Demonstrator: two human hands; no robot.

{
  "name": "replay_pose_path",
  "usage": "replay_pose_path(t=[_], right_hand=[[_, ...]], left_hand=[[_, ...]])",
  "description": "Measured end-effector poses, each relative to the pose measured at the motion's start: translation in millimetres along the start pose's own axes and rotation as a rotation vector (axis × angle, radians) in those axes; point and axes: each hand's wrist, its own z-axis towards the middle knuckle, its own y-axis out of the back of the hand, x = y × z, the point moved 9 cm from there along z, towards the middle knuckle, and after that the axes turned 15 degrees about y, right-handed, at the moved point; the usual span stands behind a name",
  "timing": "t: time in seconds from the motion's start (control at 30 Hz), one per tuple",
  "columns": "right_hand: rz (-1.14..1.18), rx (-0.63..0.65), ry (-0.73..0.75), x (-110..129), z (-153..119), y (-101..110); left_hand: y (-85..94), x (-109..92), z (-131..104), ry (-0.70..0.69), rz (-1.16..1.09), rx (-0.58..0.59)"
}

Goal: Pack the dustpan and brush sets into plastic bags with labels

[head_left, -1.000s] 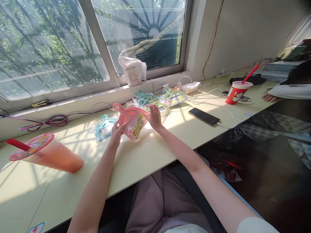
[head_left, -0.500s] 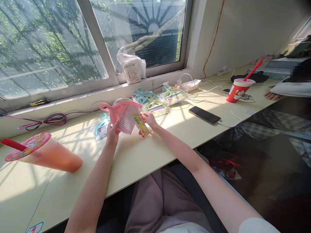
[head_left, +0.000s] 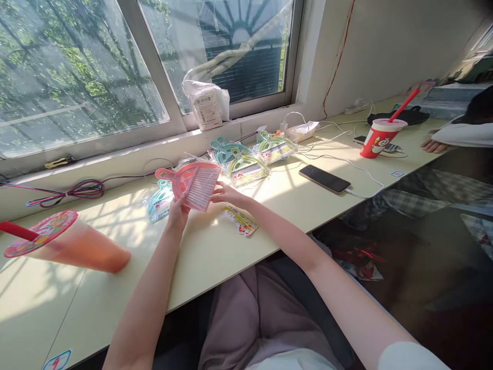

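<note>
A small pink dustpan (head_left: 182,182) with a matching brush (head_left: 201,186) nested against it is held above the table. My left hand (head_left: 178,211) grips the set from below, its thumb on the front. The round hanging loop points up and left. At the brush's right edge is my right hand (head_left: 228,195), fingers stretched and slightly apart; whether the fingertips touch the bristles I cannot tell. A yellow printed card (head_left: 241,221) lies flat on the table just below that hand.
Packaged dustpan sets in teal (head_left: 160,201) and green (head_left: 247,168) lie around the hands. A tilted-looking drink cup (head_left: 88,244) stands left. Rightward are a phone (head_left: 324,179) on a cable, a red cup (head_left: 379,140) and another person's hand (head_left: 434,145). Bundled wires (head_left: 84,189) run along the wall.
The yellow card has left my right hand and now lies on the table. My right hand has shifted left to the brush's edge. The left hand still holds the pink set.
</note>
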Motion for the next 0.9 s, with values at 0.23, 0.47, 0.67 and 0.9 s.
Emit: replay_pose_path(t=[0.23, 0.47, 0.67, 0.9], right_hand=[[0.076, -0.216, 0.035, -10.0, 8.8, 23.9], [0.120, -0.287, 0.037, -3.8, 12.0, 36.7], [0.085, -0.206, 0.041, 1.5, 11.2, 31.6], [0.088, -0.415, 0.031, -0.1, 11.3, 62.5]], left_hand=[[-14.0, 5.9, -7.5, 0.076, 0.131, 0.153], [-1.2, 4.1, -2.6, 0.085, 0.063, -0.109], [47.0, -18.4, -3.6, 0.058, -0.041, -0.340], [115.5, -63.9, -25.8, -0.110, -0.045, -0.678]])
